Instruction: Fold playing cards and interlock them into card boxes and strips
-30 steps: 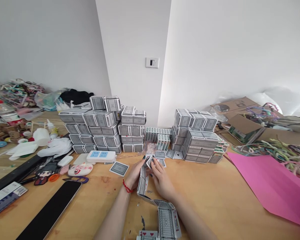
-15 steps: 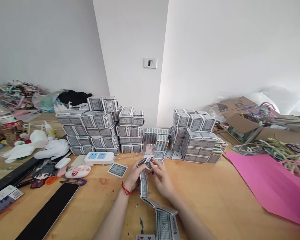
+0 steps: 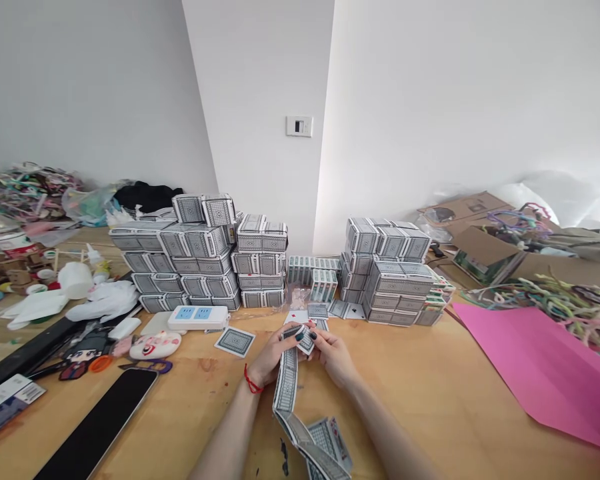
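A long folded strip of joined playing cards (image 3: 286,387) with grey patterned backs runs from my hands down toward the table's near edge. My left hand (image 3: 271,355), with a red cord on its wrist, is closed around the strip's upper end. At that end, a playing card (image 3: 307,343) is pinched between the fingers of my right hand (image 3: 334,357), touching the strip. Below, the lower part of the strip lies over a small pile of cards (image 3: 325,435). One loose card (image 3: 235,341) rests face down to the left of my hands.
Stacked blocks of folded cards (image 3: 200,257) stand at back left, more blocks (image 3: 395,273) at back right. A power strip (image 3: 199,318), phone (image 3: 97,423) and utility knife (image 3: 147,365) lie on the left. Pink paper (image 3: 535,373) covers the right side of the table (image 3: 410,393).
The card at the strip's upper end now shows its patterned back, tilted, between both hands. My right hand has shifted slightly right. The strip's lower part has swung left and downward.
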Motion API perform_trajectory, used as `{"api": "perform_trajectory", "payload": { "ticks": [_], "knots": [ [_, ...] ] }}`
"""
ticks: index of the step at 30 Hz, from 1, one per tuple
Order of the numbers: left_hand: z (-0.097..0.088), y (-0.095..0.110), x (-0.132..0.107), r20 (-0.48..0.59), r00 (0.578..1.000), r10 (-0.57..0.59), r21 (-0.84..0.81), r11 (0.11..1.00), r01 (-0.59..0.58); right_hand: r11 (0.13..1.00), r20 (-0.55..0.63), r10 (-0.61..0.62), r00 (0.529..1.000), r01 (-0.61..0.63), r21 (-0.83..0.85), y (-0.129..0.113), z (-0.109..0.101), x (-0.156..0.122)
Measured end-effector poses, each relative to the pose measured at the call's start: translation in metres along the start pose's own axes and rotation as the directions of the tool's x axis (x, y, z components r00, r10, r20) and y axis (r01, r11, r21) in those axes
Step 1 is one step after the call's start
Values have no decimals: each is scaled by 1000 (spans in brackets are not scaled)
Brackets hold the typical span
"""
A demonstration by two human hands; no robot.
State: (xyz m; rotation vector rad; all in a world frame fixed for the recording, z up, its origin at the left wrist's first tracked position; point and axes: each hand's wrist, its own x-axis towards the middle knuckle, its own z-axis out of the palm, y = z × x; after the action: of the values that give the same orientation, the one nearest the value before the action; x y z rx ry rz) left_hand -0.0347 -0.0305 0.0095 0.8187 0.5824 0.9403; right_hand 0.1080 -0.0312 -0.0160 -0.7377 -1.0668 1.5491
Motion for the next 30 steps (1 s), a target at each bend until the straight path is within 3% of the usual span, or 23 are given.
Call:
{"api": "perform_trajectory", "payload": {
  "ticks": [7, 11, 19, 23, 27, 30],
  "knots": [
    [0, 0, 0, 22, 1000, -2, -1, 1000, 2, 997, 99, 61, 993, -65, 43, 0, -5, 0],
    [4, 1, -2, 66, 998, -11, -12, 1000, 12, 1000, 32, 4, 999, -4, 12, 1, -5, 0],
    [7, 2, -1, 68, 998, 12, 86, 996, -18, 970, -87, -121, 989, 100, -221, 5, -5, 2],
    [1, 3, 4, 30, 992, 119, 186, 975, -122, 966, -108, -139, 984, 111, -234, 6, -4, 2],
    [-10, 4, 11, -109, 964, 243, 339, 920, -194, 981, -105, -135, 985, 118, -156, 7, -5, 2],
    [-14, 3, 13, -116, 942, 316, 404, 881, -246, 982, -120, -141, 983, 123, -143, 9, -6, 3]
  ]
}}
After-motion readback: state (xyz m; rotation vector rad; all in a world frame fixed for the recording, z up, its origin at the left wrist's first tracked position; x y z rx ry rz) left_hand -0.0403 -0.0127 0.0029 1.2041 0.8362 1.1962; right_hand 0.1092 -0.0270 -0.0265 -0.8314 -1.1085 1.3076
